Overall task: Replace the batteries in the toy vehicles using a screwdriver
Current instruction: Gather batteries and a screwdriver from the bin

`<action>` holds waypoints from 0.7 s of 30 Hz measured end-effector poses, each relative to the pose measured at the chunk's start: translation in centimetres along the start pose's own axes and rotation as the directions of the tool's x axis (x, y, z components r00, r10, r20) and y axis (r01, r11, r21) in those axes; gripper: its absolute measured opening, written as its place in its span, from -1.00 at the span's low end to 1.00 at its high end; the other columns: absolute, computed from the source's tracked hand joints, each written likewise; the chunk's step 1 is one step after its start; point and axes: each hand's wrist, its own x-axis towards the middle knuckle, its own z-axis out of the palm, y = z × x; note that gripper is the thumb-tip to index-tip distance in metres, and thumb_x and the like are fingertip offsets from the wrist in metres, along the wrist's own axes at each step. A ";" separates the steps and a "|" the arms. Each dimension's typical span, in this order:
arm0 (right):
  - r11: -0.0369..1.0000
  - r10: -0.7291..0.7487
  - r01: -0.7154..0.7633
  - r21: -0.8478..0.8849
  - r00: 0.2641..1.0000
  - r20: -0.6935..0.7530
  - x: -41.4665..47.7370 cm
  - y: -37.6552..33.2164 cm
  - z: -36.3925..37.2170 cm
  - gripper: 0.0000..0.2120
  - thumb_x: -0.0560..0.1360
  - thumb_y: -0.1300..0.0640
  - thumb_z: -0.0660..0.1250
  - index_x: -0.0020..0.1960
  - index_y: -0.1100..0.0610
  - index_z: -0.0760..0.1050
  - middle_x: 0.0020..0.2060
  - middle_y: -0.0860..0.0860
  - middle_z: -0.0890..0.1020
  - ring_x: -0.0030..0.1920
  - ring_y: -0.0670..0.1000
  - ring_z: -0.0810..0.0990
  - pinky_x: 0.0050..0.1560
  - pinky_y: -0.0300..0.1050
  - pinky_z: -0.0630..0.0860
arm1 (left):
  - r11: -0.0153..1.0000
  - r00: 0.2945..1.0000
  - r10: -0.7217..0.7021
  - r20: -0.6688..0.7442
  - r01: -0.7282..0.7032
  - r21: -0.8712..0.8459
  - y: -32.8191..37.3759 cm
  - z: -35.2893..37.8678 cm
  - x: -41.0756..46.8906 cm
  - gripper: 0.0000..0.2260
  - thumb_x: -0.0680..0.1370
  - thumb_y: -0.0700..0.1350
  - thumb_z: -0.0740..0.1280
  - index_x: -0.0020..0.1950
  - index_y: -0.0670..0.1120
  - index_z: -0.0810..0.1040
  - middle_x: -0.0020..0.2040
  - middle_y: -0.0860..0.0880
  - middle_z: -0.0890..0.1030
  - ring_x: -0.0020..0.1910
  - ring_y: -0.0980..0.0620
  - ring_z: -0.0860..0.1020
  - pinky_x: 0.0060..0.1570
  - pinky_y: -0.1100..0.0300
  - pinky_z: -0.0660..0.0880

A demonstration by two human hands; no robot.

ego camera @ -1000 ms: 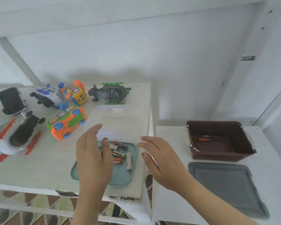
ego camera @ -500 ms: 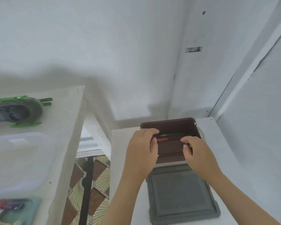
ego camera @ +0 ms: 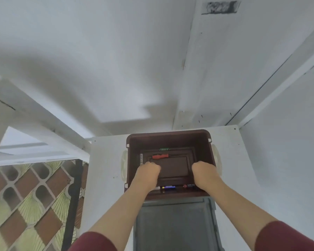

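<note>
left hand (ego camera: 149, 171), right hand (ego camera: 203, 172) deeper in box (ego camera: 168, 132) | lid (ego camera: 174, 223) nearside | screwdriver (ego camera: 159, 156) beyond

Dark brown bin (ego camera: 169, 140) at centre frame on a white table (ego camera: 105, 169). Inside it: a screwdriver (ego camera: 160, 156) with a red handle, a green item (ego camera: 163, 149) above it, a white battery (ego camera: 141, 158) at left, and lowest a blue and yellow battery (ego camera: 169, 187) beside a black battery (ego camera: 189, 186) with a red end. Grey lid (ego camera: 176, 223) below the bin. Maroon sleeves (ego camera: 94, 241) at the bottom edge. Lower left, floor (ego camera: 25, 196) tiled in brown blocks and pale green fan shapes, crossed by a black leg (ego camera: 72, 196). White walls (ego camera: 98, 51) above
</note>
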 end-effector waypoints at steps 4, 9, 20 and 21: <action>0.999 0.035 -0.033 -0.021 0.996 0.082 2.3 -0.5 1.6 -0.67 0.51 0.35 0.26 0.27 0.27 0.47 0.20 0.18 0.49 0.18 0.13 0.58 0.10 -0.08 0.51 | 0.983 0.995 -0.004 0.096 -0.013 0.182 -0.7 1.7 2.5 -0.77 0.57 -0.24 0.28 0.23 -0.16 0.52 0.19 -0.16 0.56 0.21 -0.14 0.50 0.15 0.08 0.42; 0.999 0.044 -0.044 -0.002 0.995 0.091 3.7 -0.5 2.7 -0.66 0.53 0.36 0.23 0.30 0.26 0.43 0.22 0.17 0.48 0.18 0.11 0.58 0.11 -0.09 0.52 | 0.978 0.988 -0.012 0.151 -0.020 0.210 -1.3 2.7 3.6 -0.77 0.61 -0.21 0.23 0.26 -0.18 0.49 0.23 -0.17 0.54 0.24 -0.15 0.48 0.18 0.08 0.38; 0.991 0.077 -0.088 0.100 0.992 0.105 5.1 -1.2 2.9 -0.73 0.57 0.12 0.16 0.19 0.16 0.52 0.11 0.09 0.61 0.09 0.09 0.60 -0.10 -0.12 0.48 | 0.932 0.893 -0.344 0.290 0.362 -0.008 2.5 2.2 4.6 -0.52 0.54 0.12 0.22 0.33 -0.17 0.44 0.29 -0.18 0.45 0.24 -0.13 0.43 0.06 0.14 0.46; 0.989 0.095 -0.109 0.101 0.987 0.127 5.1 -1.4 3.0 -0.71 0.57 0.05 0.16 0.15 0.15 0.54 0.09 0.07 0.61 0.09 0.08 0.60 -0.13 -0.14 0.46 | 0.923 0.875 -0.363 0.321 0.384 -0.004 2.8 2.3 4.8 -0.44 0.50 0.23 0.26 0.32 -0.15 0.45 0.26 -0.15 0.47 0.23 -0.12 0.45 -0.06 0.16 0.48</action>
